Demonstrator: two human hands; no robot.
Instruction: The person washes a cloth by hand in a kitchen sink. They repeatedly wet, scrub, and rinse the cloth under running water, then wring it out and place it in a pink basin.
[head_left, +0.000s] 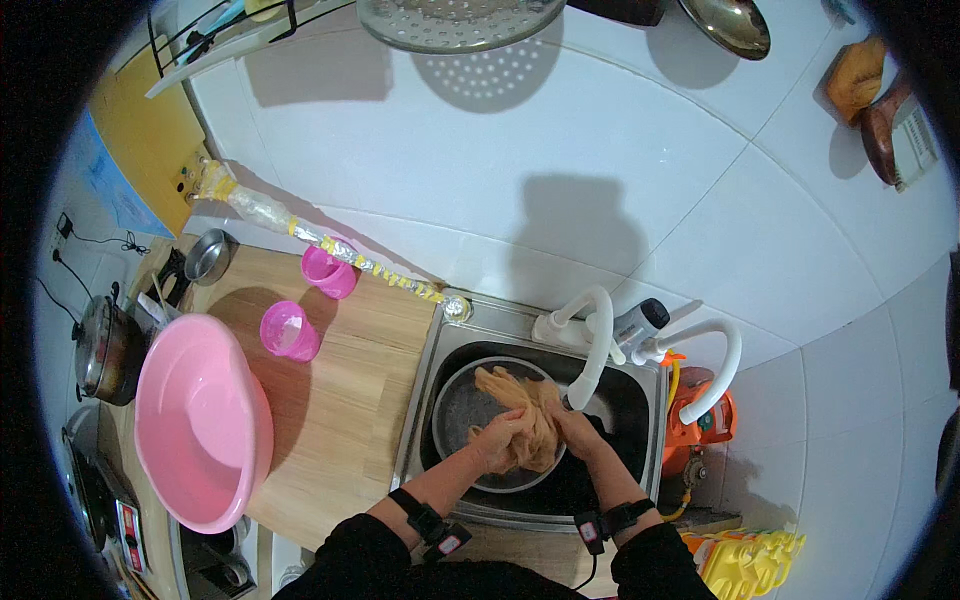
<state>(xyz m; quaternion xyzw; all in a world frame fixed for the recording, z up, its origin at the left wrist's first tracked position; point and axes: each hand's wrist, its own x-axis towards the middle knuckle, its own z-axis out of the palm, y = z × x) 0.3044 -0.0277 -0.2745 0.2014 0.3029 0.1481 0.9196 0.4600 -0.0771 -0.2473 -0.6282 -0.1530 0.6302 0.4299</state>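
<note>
A crumpled orange-brown cloth (536, 424) is gripped between my two hands, above a round metal basin (457, 401) set in the steel sink (637, 409). My left hand (499, 442) holds the cloth's left side, fingers curled into it. On the right side of the cloth, my right hand (577, 433) grips it close under the spout of a white faucet (592, 360). Part of the cloth hangs toward the basin's far rim. Whether water is running cannot be made out. Each wrist wears a black strap with a small device.
A large pink basin (202, 420) stands on the wooden counter (360, 375) at left, near two pink cups (289, 330). A second white spout (720, 360) rises right of the sink, beside an orange gas cylinder (694, 420). A wrapped pipe (345, 251) slants along the wall.
</note>
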